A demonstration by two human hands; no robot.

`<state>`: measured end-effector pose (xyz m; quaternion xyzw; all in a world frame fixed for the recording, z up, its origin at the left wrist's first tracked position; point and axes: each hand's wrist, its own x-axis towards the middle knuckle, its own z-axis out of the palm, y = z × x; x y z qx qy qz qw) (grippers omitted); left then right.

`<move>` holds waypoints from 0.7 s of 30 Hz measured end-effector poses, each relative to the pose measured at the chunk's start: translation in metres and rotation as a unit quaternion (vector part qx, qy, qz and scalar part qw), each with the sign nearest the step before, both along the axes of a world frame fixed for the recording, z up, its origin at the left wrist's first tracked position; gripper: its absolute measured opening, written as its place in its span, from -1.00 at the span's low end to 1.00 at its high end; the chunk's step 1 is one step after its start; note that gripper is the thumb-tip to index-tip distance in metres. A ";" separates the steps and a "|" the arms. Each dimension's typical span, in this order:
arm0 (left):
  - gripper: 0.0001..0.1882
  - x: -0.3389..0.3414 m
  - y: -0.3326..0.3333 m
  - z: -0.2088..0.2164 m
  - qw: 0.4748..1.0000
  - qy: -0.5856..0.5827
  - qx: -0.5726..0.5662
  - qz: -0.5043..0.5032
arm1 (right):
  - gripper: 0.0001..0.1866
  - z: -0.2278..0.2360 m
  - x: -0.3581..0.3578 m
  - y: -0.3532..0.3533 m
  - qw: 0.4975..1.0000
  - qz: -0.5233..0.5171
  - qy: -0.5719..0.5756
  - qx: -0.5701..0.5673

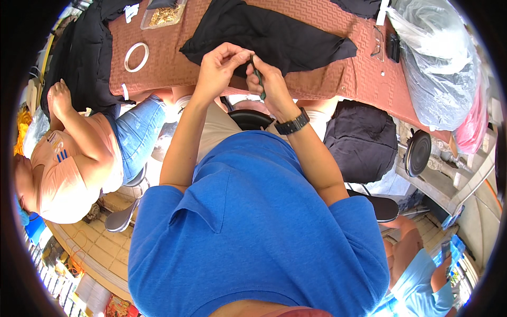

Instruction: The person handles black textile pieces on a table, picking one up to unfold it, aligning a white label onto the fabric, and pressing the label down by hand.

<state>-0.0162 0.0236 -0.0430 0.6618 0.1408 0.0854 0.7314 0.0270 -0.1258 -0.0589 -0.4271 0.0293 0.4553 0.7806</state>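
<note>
Both my hands meet over the near edge of a black cloth [253, 31] spread on the table. My right hand [272, 87], with a dark watch on its wrist, is closed around a slim dark green tool [257, 76], its upper end close to my left fingertips. I cannot make out its exact kind. My left hand [219, 66] is pinched closed right beside the tool's tip. Whatever lies between those fingertips is too small to name.
A brown patterned tablecloth [158, 58] bears a white tape roll [137, 57], a clear box of gold-coloured bits [163, 16], eyeglasses [377, 42] and a large plastic bag [438, 58]. At left sits a co-worker [79, 153] by black fabric [79, 63]. A dark bag [362, 140] is at right.
</note>
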 end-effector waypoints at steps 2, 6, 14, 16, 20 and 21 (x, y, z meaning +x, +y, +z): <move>-0.87 0.000 0.008 0.002 1.000 -0.001 0.013 0.012 | -0.65 0.013 -0.004 -0.019 0.998 0.064 0.006 -0.022; -0.85 -0.007 0.023 0.008 0.998 0.008 0.058 0.011 | -0.71 0.015 0.019 -0.071 0.906 -0.137 -0.336 -0.216; -0.81 0.002 0.011 0.039 0.997 0.010 0.068 -0.021 | -0.56 -0.046 0.120 -0.203 0.390 -0.216 -0.505 -0.739; -0.82 0.004 0.006 0.044 0.996 0.002 0.079 -0.033 | -0.51 -0.005 0.105 -0.172 0.372 -0.243 -0.629 -0.638; -0.81 0.018 -0.013 0.065 0.992 -0.010 0.092 -0.088 | -0.49 0.063 0.056 -0.075 0.677 -0.082 -0.692 -0.236; -0.81 0.022 -0.013 0.065 0.992 -0.016 0.078 -0.095 | -0.52 0.062 0.049 -0.058 0.732 -0.063 -0.661 -0.154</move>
